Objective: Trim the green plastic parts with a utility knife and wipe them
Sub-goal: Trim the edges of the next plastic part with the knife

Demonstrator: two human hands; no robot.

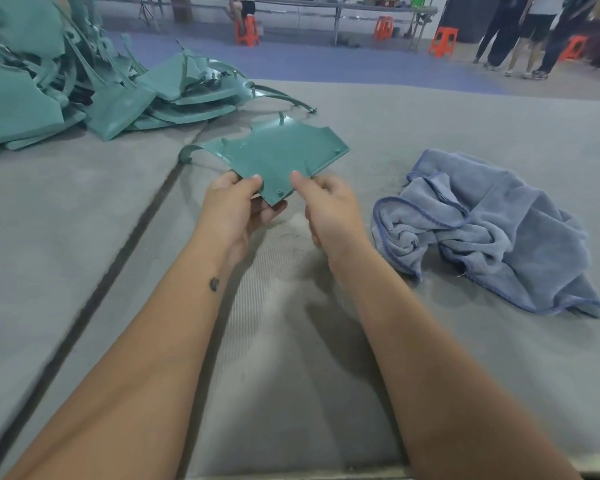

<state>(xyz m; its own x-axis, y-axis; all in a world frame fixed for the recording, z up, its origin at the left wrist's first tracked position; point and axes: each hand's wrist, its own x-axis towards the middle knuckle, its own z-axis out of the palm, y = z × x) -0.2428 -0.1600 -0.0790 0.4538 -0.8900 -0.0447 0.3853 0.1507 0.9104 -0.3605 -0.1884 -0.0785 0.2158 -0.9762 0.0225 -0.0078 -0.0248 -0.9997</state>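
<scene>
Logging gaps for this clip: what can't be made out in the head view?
- Utility knife: not in sight.
- Heap of green plastic parts: cut off by the left and top edges.
- Flat green plastic part: near edge covered by the left hand and right hand.
- Crumpled blue towel: folds hide whatever lies underneath.

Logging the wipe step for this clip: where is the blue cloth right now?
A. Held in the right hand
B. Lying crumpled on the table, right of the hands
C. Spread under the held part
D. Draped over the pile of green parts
B: the blue cloth lies crumpled on the grey table, untouched, while both the left hand and right hand hold the green plastic part.
</scene>
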